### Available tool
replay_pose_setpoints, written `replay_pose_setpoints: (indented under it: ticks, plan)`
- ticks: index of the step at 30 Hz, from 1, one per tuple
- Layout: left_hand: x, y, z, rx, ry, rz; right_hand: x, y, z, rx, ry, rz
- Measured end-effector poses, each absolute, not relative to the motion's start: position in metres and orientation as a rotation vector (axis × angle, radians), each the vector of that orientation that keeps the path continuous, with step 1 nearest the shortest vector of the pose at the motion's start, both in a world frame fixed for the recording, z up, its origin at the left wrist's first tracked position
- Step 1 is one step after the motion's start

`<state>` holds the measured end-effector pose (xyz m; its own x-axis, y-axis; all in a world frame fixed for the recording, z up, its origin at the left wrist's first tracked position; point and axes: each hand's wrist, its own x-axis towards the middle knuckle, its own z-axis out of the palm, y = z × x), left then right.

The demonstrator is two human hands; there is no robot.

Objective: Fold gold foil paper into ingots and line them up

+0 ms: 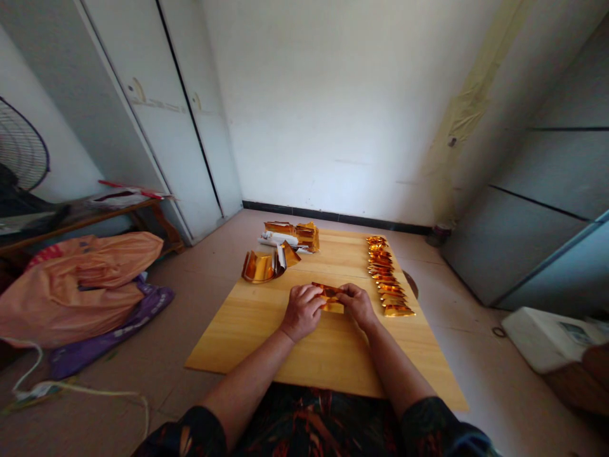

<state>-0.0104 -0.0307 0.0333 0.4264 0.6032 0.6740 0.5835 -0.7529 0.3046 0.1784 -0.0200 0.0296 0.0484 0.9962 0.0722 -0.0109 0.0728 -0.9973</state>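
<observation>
Between my hands, just over the middle of the wooden board [266,346], is a small sheet of shiny gold foil paper [329,294]. My left hand [304,310] has its fingers closed on the sheet's left side. At the right side, my right hand [358,304] pinches the same sheet. To the right lies a long row of folded gold foil pieces [391,279], set close against one another. Left of my hands, a curved stack of gold foil sheets [261,266] rests on the board, with more foil bundles [308,236] and a white wrapper [278,238] behind it.
On the floor at left lie an orange bag [95,285] and a purple bag [114,327], with a pale cable [95,390] nearby. A low wooden bench [162,222] stands by the cabinet [143,101]. A white box-like device [552,339] sits at right.
</observation>
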Motion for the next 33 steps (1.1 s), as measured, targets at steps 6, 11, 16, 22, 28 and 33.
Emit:
replay_pose_setpoints:
  ticks: [6, 11, 16, 22, 28, 33]
  plan:
    - [-0.015, -0.021, 0.028, 1.762, 1.070, 1.390, 0.181, -0.022, 0.036, -1.112, -1.182, 1.182]
    - [-0.004, -0.011, 0.028, 1.298, 1.079, 1.213, 0.178, -0.025, 0.044, -1.089, -1.252, 1.164]
    - [0.001, -0.014, 0.032, 1.327, 1.080, 1.197, 0.179, -0.024, 0.045, -1.117, -1.275, 1.155]
    - [0.000, -0.018, 0.037, 1.301, 1.030, 1.166, 0.177, -0.025, 0.044, -1.114, -1.174, 1.193]
    - [-0.003, -0.018, 0.040, 1.196, 0.993, 1.100, 0.174, -0.027, 0.048, -1.094, -1.167, 1.181]
    - [-0.003, -0.018, 0.039, 1.219, 1.025, 1.070, 0.174, -0.029, 0.051, -1.078, -1.218, 1.172]
